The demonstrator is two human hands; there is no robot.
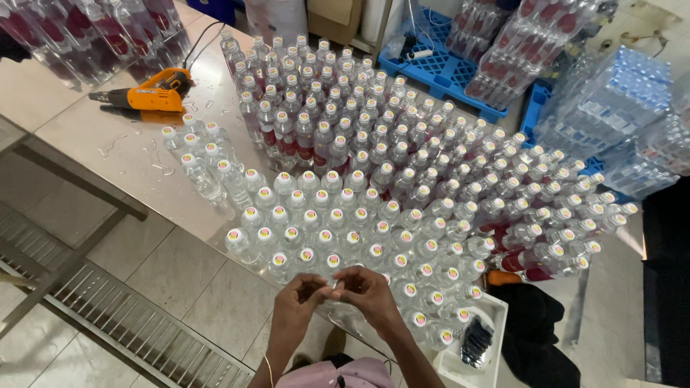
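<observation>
My left hand (300,293) and my right hand (368,289) meet at the near edge of a steel table (136,151). Their fingertips pinch the white cap of a clear plastic bottle (336,307) that stands between them, mostly hidden by the fingers. Several clear bottles with white caps (316,223) crowd the table right behind my hands, the front rows without labels. Farther back stand bottles with red labels (287,140).
An orange heat gun (147,93) with a black cord lies on the table at the far left, near spilled water. Shrink-wrapped bottle packs (611,108) are stacked at the right on blue pallets (438,68). A white tub (474,345) sits below at the right. A floor grate (108,309) runs along the left.
</observation>
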